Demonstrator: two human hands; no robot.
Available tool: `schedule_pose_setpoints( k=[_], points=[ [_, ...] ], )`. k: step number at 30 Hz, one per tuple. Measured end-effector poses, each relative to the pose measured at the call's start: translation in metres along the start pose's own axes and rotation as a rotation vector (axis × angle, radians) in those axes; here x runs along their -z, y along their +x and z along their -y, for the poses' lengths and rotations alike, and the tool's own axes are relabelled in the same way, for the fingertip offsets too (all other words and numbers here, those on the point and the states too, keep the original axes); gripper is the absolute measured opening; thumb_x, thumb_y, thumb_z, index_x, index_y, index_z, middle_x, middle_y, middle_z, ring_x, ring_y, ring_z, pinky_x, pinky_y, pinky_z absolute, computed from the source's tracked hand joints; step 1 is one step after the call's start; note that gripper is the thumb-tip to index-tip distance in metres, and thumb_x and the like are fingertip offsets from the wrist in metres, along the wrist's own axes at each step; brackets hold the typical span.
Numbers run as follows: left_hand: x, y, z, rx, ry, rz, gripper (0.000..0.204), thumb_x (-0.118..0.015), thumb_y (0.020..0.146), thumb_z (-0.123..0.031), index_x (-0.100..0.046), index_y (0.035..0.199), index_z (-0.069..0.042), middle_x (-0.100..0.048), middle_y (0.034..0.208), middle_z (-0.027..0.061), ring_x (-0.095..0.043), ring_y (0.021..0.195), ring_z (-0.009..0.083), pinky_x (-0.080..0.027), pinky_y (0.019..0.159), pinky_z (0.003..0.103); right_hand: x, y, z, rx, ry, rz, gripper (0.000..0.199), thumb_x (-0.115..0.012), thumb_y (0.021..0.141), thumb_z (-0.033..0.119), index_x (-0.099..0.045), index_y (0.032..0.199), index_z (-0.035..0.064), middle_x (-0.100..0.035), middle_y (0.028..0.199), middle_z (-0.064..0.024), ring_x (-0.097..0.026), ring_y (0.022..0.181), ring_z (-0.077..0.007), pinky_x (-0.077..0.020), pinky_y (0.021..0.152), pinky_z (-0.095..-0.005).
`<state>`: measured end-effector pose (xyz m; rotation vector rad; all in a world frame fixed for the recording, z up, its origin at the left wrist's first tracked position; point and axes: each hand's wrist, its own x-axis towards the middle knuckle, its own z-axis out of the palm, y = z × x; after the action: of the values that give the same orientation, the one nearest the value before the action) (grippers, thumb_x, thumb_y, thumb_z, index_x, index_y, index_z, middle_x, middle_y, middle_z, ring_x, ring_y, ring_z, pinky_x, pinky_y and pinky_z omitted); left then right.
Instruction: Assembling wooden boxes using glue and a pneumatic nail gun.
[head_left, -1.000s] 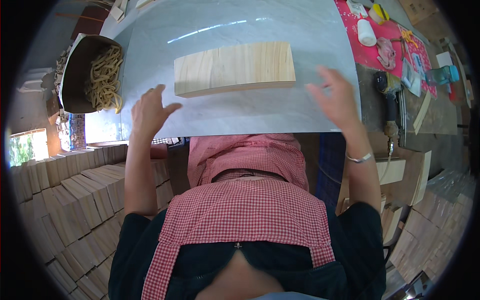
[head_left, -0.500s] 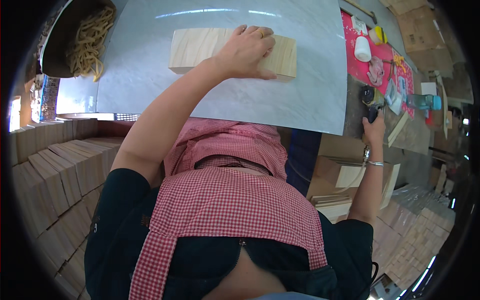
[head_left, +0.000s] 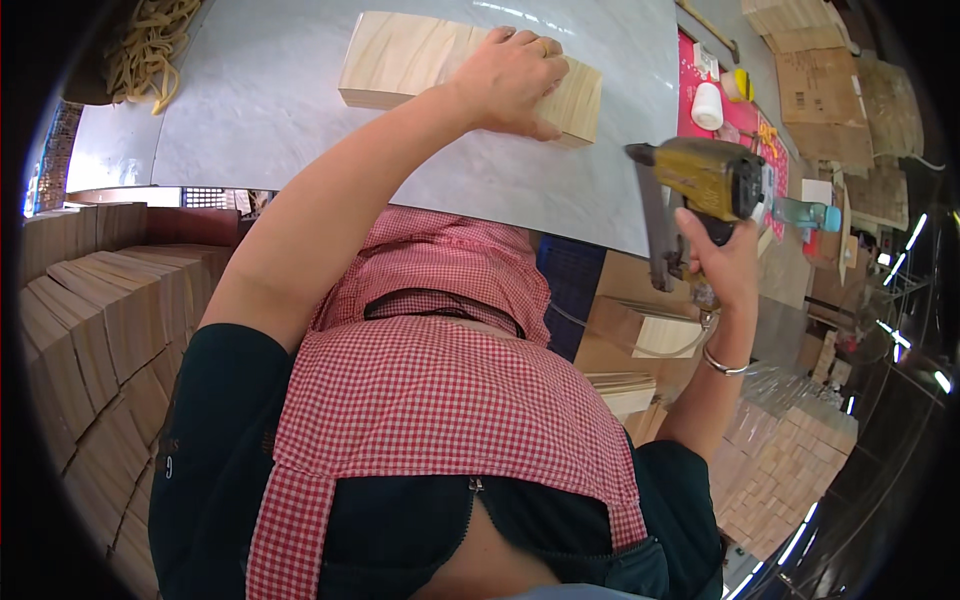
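A pale wooden block point(head_left: 405, 55), long and rectangular with lines along its side like stacked boards, lies flat on the grey marbled worktable point(head_left: 270, 110). My left hand point(head_left: 512, 80) grips it across the top toward its right end, fingers over the far edge and thumb at the near side. In my right hand point(head_left: 728, 262) is a yellow and black air nail gun point(head_left: 700, 175), lifted over the table's right edge. Its nose points left, toward the block but apart from it. A hose runs from the base of its handle.
Yellowish bands point(head_left: 150, 50) hang out of a dark container at the far left. Wooden blocks point(head_left: 130, 310) are stacked at left. A white bottle point(head_left: 707, 107) and yellow tape roll point(head_left: 738, 85) sit on a red cloth at right. Cardboard boxes point(head_left: 815, 90) stand beyond.
My right hand has raised the nail gun from the side surface and swung it left toward the table. My left hand stays on the block. The whole view has shifted slightly.
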<state>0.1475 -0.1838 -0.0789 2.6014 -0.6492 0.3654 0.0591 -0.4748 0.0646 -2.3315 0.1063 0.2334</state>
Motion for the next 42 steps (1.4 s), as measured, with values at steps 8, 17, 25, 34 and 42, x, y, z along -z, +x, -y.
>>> schedule_pose_setpoints(
  k=[8, 17, 25, 34, 42],
  points=[
    [-0.004, -0.001, -0.002, 0.008, 0.051, -0.035, 0.043, -0.083, 0.067, -0.045, -0.064, 0.087, -0.012, -0.061, 0.129, 0.0061, -0.056, 0.121, 0.0256, -0.035, 0.111, 0.043, -0.023, -0.002, 0.027, -0.016, -0.015, 0.079, 0.024, -0.078, 0.088, 0.018, -0.066, 0.096, -0.0018, -0.057, 0.061, -0.0012, -0.045, 0.043, -0.0080, -0.0385, 0.040, -0.0229],
    [-0.003, 0.000, -0.003, 0.008, 0.045, -0.021, 0.045, -0.083, 0.067, -0.047, -0.066, 0.089, -0.012, -0.062, 0.129, 0.0065, -0.056, 0.121, 0.0252, -0.036, 0.111, 0.045, -0.033, -0.006, 0.019, -0.123, 0.047, 0.069, 0.027, -0.078, 0.087, 0.018, -0.068, 0.096, -0.0050, -0.059, 0.063, -0.0034, -0.046, 0.042, -0.0088, -0.0385, 0.039, -0.0241],
    [0.002, -0.016, 0.013, -0.046, 0.119, -0.174, 0.055, -0.088, 0.062, -0.046, -0.063, 0.098, -0.013, -0.058, 0.138, 0.0083, -0.054, 0.125, 0.0290, -0.039, 0.110, 0.049, -0.037, -0.007, 0.039, -0.132, -0.058, 0.067, 0.026, -0.078, 0.086, 0.016, -0.068, 0.096, -0.0059, -0.061, 0.064, -0.0046, -0.047, 0.043, -0.0098, -0.0394, 0.040, -0.0244],
    [0.105, -0.070, 0.097, 0.107, -0.061, 0.292, 0.046, -0.077, 0.071, -0.035, -0.063, 0.101, -0.003, -0.061, 0.110, 0.0197, -0.059, 0.102, 0.0363, -0.047, 0.095, 0.042, -0.037, -0.012, 0.041, 0.086, -0.058, 0.064, 0.027, -0.078, 0.085, 0.015, -0.069, 0.101, -0.0060, -0.064, 0.067, -0.0045, -0.050, 0.047, -0.0106, -0.0408, 0.043, -0.0244],
    [0.076, -0.074, 0.055, -0.006, 0.056, -0.025, 0.046, -0.076, 0.071, -0.036, -0.063, 0.099, -0.002, -0.061, 0.106, 0.0197, -0.060, 0.097, 0.0364, -0.050, 0.089, 0.042, -0.046, -0.002, 0.054, 0.104, -0.083, 0.121, 0.029, -0.079, 0.086, 0.016, -0.069, 0.102, -0.0053, -0.064, 0.069, -0.0046, -0.049, 0.045, -0.0101, -0.0398, 0.041, -0.0244]
  ],
)
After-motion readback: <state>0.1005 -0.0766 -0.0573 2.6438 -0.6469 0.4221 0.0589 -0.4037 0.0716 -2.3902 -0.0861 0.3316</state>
